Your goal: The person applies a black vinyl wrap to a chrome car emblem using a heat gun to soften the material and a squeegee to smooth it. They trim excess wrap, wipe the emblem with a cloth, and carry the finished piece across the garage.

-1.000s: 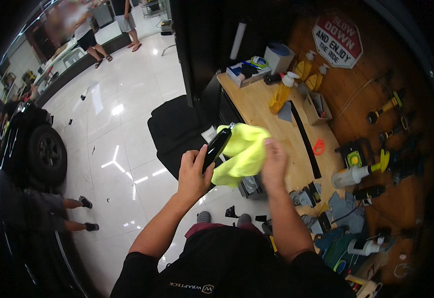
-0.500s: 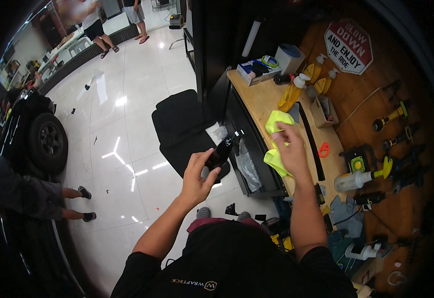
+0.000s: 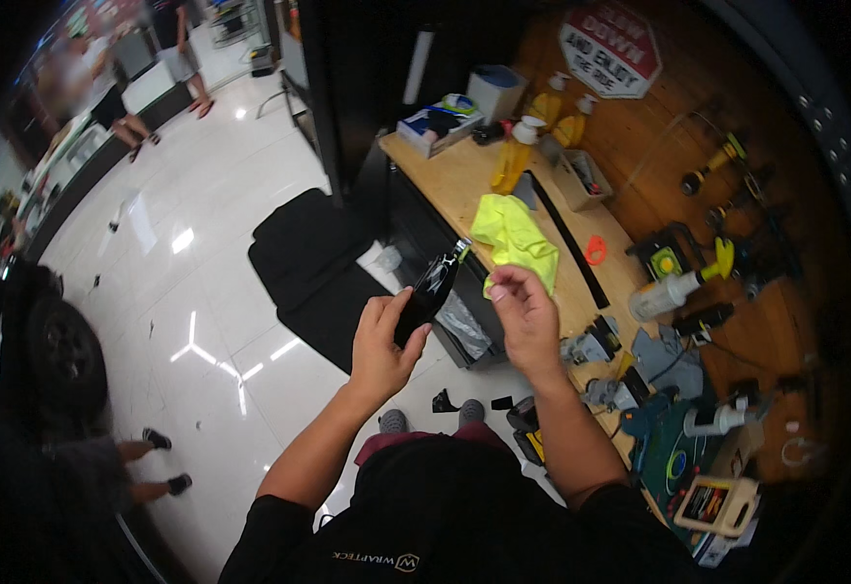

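Observation:
My left hand is closed around a glossy black piece, long and curved, with a shiny metallic end pointing away from me. I cannot make out its exact kind. To its right, my right hand has thumb and fingers pinched together at the near edge of a bright yellow-green cloth. The cloth is spread loosely over the front edge of the wooden workbench, and a corner of it shows beside my fingertips. How firmly it is gripped is partly hidden by the fingers.
Pump bottles of yellow liquid, a bin of small items, an orange ring-shaped tool and a spray bottle stand along the bench. Black mats lie on the floor. A vehicle wheel and other people are at left.
My view has turned, shifting the bench leftward. My right hand has drawn back toward me, and the cloth, bunched under it before, now spreads wider. My left hand keeps the black piece.

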`<state>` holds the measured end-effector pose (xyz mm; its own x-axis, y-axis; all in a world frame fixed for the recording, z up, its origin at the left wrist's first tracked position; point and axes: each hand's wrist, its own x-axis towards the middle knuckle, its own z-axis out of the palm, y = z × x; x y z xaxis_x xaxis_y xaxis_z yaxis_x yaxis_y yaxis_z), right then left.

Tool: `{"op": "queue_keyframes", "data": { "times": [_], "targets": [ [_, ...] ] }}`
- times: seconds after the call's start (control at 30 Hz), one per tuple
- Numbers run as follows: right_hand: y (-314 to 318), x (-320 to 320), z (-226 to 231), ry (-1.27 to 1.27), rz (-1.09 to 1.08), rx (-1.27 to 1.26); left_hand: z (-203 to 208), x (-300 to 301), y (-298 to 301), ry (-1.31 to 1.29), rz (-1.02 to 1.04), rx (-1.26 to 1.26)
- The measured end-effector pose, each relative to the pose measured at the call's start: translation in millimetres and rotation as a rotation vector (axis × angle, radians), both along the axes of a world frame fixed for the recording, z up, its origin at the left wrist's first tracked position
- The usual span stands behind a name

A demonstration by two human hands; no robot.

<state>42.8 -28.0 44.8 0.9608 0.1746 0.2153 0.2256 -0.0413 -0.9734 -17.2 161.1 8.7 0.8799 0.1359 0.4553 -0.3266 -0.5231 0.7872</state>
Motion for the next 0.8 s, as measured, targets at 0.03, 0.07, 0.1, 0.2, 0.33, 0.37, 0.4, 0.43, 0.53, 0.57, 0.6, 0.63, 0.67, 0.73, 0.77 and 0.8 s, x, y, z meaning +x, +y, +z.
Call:
{"op": "queue_keyframes", "data": {
  "times": [0.03, 0.07, 0.1, 0.2, 0.33, 0.37, 0.4, 0.43, 0.53, 0.57, 0.6, 0.63, 0.67, 0.73, 0.77, 0.8],
  "targets": [
    [-3.4, -7.1, -13.4, 0.113, -0.005, 0.073, 2.6, 5.2, -6.2, -0.016, 0.014, 0.08],
    [-4.2, -15.5, -22.2, 0.225, -0.01, 0.157, 5.5, 9.8, -11.9, -0.033, 0.028, 0.165],
    [-2.4, -23.6, -25.4, 0.3, -0.006, 0.216, 10.9, 14.1, -18.5, -0.099, -0.005, 0.228],
    [-0.4, -45.1, -35.9, 0.441, -0.008, 0.457, 13.7, 21.8, -42.7, -0.116, -0.127, 0.231],
    [-16.6, -75.4, -38.4, 0.483, -0.147, 0.396, 12.4, 20.4, -70.6, 0.08, -0.271, -0.021],
    [-26.5, -83.2, -40.9, 0.451, -0.157, 0.315, 10.2, 17.9, -75.2, 0.144, -0.316, -0.106],
    [-37.3, -90.6, -42.2, 0.42, -0.162, 0.232, 6.7, 16.4, -80.3, 0.209, -0.357, -0.192],
    [-45.0, -96.6, -44.4, 0.365, -0.161, 0.226, -7.7, 14.0, -83.3, 0.264, -0.377, -0.326],
    [-72.3, -118.2, -33.0, 0.218, -0.23, -0.046, -21.5, 2.2, -81.0, 0.651, -0.581, -0.927],
    [-82.2, -126.8, -31.3, 0.233, -0.222, -0.021, -13.8, -3.7, -76.4, 0.73, -0.713, -1.033],
    [-91.8, -135.2, -30.3, 0.249, -0.212, 0.003, -11.6, -13.6, -76.9, 0.746, -0.779, -1.14],
    [-100.2, -145.6, -29.2, 0.289, -0.161, 0.043, -9.5, -24.4, -78.8, 0.755, -0.845, -1.25],
    [-107.1, -154.9, -30.2, 0.381, -0.076, 0.139, -8.1, -34.6, -82.1, 0.762, -0.912, -1.36],
    [-122.1, -174.7, -32.3, 0.567, 0.093, 0.327, -17.8, -50.7, -94.4, 0.75, -0.98, -1.457],
    [-127.6, -185.9, -32.3, 0.607, 0.177, 0.37, -22.0, -60.6, -102.0, 0.747, -0.995, -1.489],
    [-132.4, -196.6, -33.1, 0.629, 0.231, 0.453, -24.4, -70.9, -109.5, 0.745, -1.011, -1.52]
  ]
}}
